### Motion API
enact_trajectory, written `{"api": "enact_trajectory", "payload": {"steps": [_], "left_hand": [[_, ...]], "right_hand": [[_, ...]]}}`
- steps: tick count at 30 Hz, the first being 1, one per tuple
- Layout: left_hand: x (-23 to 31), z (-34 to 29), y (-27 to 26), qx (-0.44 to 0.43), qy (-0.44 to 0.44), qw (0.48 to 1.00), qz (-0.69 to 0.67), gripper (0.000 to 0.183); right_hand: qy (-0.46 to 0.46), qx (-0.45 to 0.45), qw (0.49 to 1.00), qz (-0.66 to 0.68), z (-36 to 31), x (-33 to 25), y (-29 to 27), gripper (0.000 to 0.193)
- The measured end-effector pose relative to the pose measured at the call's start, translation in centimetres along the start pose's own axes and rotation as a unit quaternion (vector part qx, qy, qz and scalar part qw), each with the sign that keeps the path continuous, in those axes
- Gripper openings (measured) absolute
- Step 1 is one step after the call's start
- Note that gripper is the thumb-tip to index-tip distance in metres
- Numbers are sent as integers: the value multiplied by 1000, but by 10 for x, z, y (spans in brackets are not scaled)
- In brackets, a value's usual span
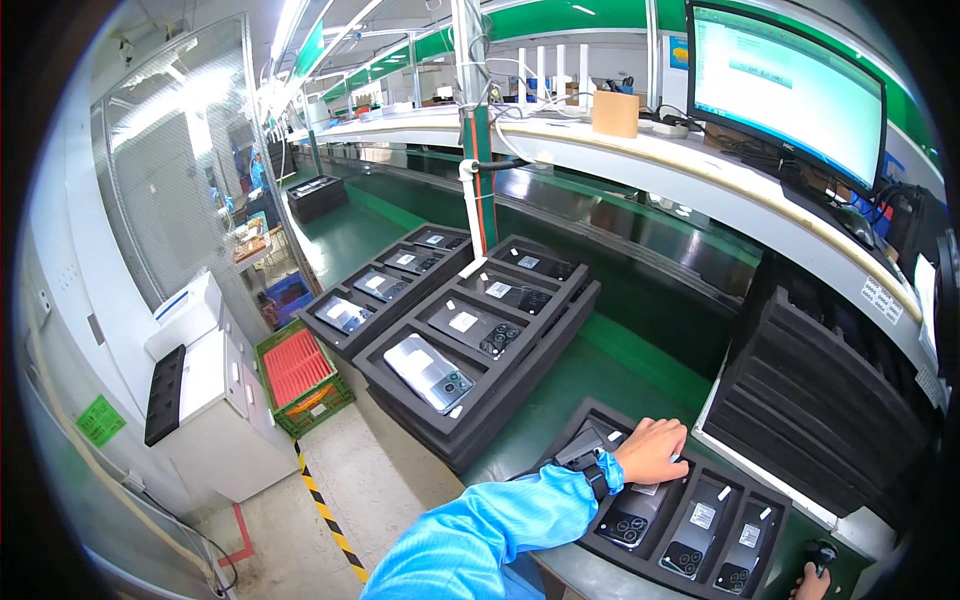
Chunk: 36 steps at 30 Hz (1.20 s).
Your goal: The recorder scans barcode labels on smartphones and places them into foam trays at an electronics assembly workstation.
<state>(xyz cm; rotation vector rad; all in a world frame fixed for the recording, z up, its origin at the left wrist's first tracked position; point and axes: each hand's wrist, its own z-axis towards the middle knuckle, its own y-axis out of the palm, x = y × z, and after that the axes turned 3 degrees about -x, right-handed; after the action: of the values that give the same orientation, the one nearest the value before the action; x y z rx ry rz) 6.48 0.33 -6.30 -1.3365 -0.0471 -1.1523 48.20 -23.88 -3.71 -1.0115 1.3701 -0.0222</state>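
My left hand [652, 452], in a blue sleeve with a black device strapped at the wrist, reaches over a black foam tray [640, 568]. Its fingers bend down, closed around the upper end of a dark smartphone [628, 522], and hide part of it. Two more smartphones, one in the middle [697, 532] and one at the right [745, 545], lie camera end toward me in their own slots, with white labels on their backs. At the lower right edge my right hand [810, 583], only partly in view, grips a black handheld scanner [821, 553].
Stacked foam trays [450, 440] with smartphones stand left on the green conveyor [540, 405]. More black trays [830, 400] lean at the right under a shelf [700, 180] bearing a monitor [785, 90]. A green crate [320, 408] with red contents sits on the floor beside a white cabinet [225, 420].
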Motion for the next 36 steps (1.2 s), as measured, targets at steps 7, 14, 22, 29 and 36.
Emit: {"api": "enact_trajectory", "payload": {"steps": [7,14,22,29,36], "left_hand": [[0,-4,-1,6,-1,1000,-3,30],[-1,8,12,78,80,993,-24,30],[-16,4,-3,78,68,993,-64,23],[-5,5,3,32,16,996,-85,26],[2,8,2,40,35,994,-92,28]], "right_hand": [[8,-21,1000,0,1,1,2,40],[-134,148,979,30,36,66,3,57],[-184,358,882,245,51,11,-56,68],[-91,322,751,569,113,33,-201,44],[-123,517,804,268,138,50,-256,25]]}}
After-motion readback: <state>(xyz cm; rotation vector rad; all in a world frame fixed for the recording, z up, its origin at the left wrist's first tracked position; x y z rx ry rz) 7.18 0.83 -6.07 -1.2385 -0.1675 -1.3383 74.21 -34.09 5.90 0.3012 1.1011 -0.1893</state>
